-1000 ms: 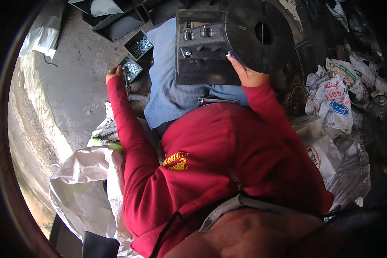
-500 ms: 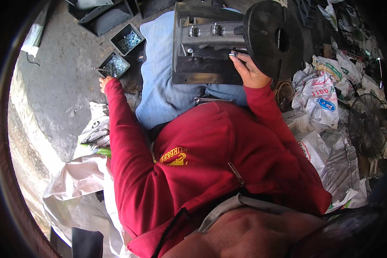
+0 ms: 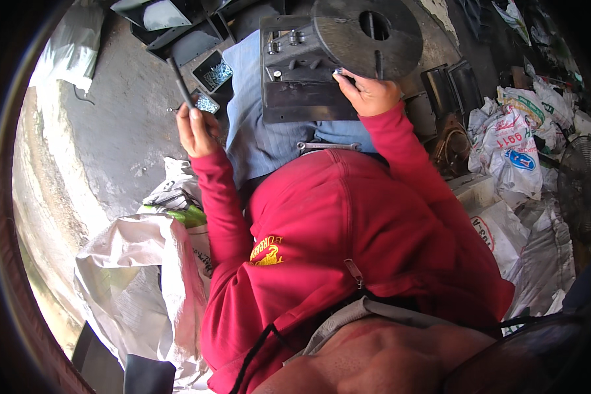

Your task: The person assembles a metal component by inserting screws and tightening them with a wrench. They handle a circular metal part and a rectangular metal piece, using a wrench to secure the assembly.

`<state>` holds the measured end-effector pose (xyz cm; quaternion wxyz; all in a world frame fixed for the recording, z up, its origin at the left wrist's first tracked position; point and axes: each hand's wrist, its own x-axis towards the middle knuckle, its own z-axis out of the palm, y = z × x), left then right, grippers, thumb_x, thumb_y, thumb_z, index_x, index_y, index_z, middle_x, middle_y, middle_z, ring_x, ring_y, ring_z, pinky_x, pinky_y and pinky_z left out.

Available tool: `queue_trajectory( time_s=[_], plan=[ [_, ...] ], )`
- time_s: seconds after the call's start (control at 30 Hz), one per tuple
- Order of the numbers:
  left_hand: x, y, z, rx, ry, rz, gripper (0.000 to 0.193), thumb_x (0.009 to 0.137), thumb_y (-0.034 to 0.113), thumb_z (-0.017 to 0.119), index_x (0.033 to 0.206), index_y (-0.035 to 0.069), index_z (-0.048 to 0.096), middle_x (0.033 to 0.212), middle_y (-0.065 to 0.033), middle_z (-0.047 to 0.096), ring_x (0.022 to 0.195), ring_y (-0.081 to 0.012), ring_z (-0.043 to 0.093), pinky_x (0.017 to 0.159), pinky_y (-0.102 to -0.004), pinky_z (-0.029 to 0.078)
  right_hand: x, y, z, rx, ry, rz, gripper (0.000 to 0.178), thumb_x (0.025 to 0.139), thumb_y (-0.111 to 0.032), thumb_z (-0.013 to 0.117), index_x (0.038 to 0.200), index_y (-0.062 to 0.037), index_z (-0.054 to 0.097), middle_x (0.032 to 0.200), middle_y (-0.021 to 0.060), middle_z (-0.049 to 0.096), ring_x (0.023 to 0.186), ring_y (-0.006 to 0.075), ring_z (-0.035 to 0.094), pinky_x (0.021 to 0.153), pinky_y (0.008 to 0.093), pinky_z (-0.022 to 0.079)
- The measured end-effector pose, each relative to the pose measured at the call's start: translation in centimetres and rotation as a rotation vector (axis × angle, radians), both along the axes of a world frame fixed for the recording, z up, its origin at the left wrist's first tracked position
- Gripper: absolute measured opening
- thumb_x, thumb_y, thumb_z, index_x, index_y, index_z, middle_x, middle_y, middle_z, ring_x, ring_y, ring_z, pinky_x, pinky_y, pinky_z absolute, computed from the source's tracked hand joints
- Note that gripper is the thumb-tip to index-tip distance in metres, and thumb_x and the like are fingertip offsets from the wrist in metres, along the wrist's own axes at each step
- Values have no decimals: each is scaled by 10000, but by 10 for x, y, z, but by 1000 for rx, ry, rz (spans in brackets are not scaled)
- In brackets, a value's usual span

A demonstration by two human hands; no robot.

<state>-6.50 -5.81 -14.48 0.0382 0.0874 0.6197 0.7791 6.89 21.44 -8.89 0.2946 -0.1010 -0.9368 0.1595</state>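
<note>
On my lap, over blue jeans [image 3: 243,141], lies a black flat plate [image 3: 295,110] with a raised section and small bolted fittings [image 3: 296,37]. A large black disc [image 3: 400,39] with slotted openings sits at its far right. My right hand [image 3: 374,96] is closed over the plate, pinching a small shiny piece [image 3: 337,73] that looks like a bolt or nut. My left hand [image 3: 198,130] is raised at the left, wrapped round a dark rod-shaped tool [image 3: 179,80] that points up and away. A combination wrench [image 3: 328,146] lies across my lap.
Two small dark bins of metal fasteners, one farther off [image 3: 207,67] and one partly behind my left hand [image 3: 207,104], stand on the floor. Black angled parts [image 3: 177,39] lie beyond them. White sacks [image 3: 505,141] and a fan [image 3: 579,177] are at the right; another sack [image 3: 131,256] stands at left.
My left hand has come up and right from the near fastener bin, with the rod-shaped tool in it. The plate and disc have shifted and turned, and my right hand has moved slightly left.
</note>
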Motion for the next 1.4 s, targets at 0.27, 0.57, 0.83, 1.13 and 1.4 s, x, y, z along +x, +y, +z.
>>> queue_trajectory(
  time_s=[0.27,0.57,0.83,1.13,1.4],
  plan=[
    [79,41,59,-517,459,-345,209,906,141,585,1070,14,563,690,-117,605,558,-187,604,529,-293,460,1,-6,12,-34,88,1,141,758,-234,751,799,-111,693,696,72,667,584,252,643,492,341,491],
    [71,79,54,-735,857,-324,485,830,-6,603,1305,60,531,744,-132,606,551,-248,585,528,-317,461,5,-7,-4,-153,107,-23,132,786,-231,715,856,-124,681,783,43,673,683,254,657,560,347,520],
    [70,81,44,-653,947,-270,524,787,-18,627,1296,84,556,529,-86,462,410,-226,452,430,-337,380,7,-5,-7,-168,39,-63,142,784,-260,706,861,-142,686,779,42,670,671,264,651,557,362,517],
    [71,79,51,-781,890,-367,454,840,-50,565,1286,40,554,719,-167,625,484,-183,527,486,-288,430,12,-2,-14,-206,85,-79,148,768,-232,723,879,-137,700,803,58,680,698,263,659,580,339,529],
    [75,79,71,-649,958,-255,452,842,-64,553,1288,9,538,828,-193,660,493,-210,539,497,-312,447,52,-5,-20,-1668,-283,-107,316,867,-287,690,1038,-21,681,591,-65,528,465,-7,418,414,171,322]
  ],
)
